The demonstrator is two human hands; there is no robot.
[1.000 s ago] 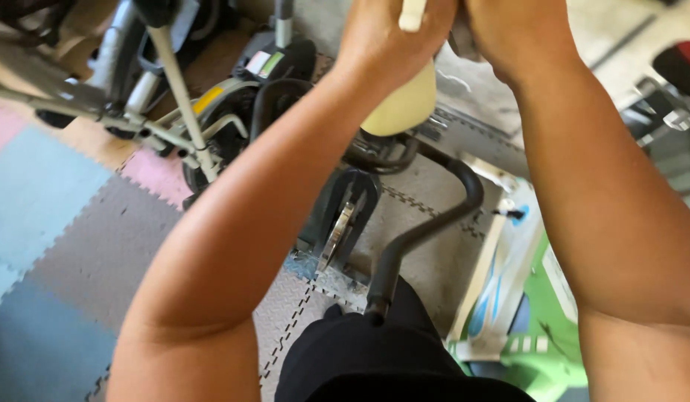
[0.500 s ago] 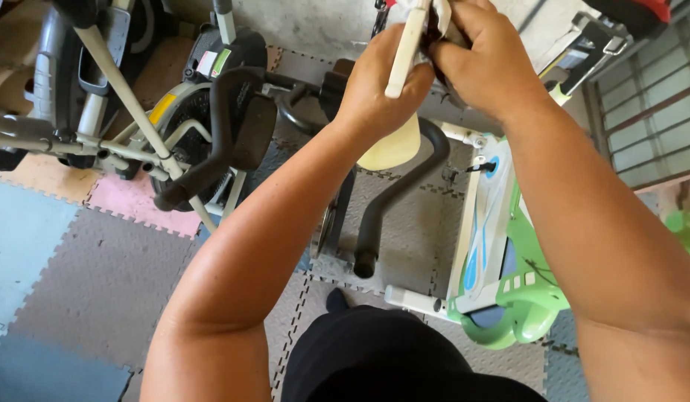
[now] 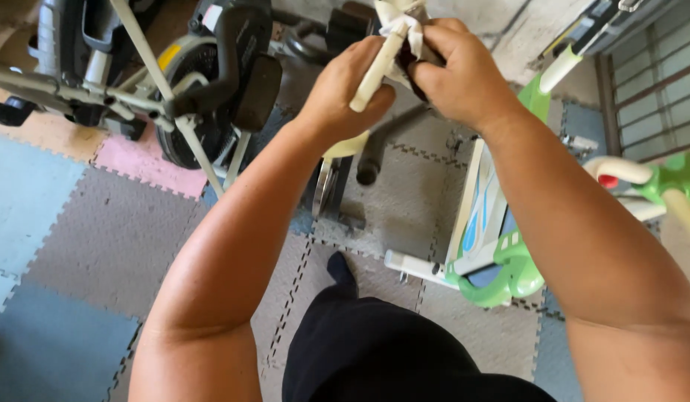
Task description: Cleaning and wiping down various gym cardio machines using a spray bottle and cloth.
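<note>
Hands meet high at the far edge: my left hand (image 3: 345, 93) pinches a cream plastic tube (image 3: 376, 71), my right hand (image 3: 460, 74) presses a white cloth (image 3: 404, 22) around its top. I judge firm, short rubs work best.

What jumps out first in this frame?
Two bare forearms fill the middle, meeting at top centre where the left hand grips a cream-coloured rod and the right hand presses white cloth onto it. Below lie foam floor tiles, with an exercise bike upper left and a green toy frame at right.
</note>
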